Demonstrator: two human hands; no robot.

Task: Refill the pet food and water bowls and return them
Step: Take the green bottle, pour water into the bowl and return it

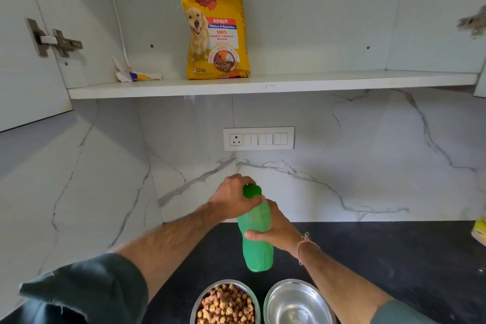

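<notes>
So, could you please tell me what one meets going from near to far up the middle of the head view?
The bowl of kibble → green bottle → switch panel → dog food bag on the shelf.

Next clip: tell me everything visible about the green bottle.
The green bottle looks like pale translucent plastic, with a darker green cap on. It stands roughly upright on the black counter, just behind the food bowl and the empty steel bowl. The left hand curls over the cap; the right hand wraps its middle. Its contents cannot be told.
</notes>
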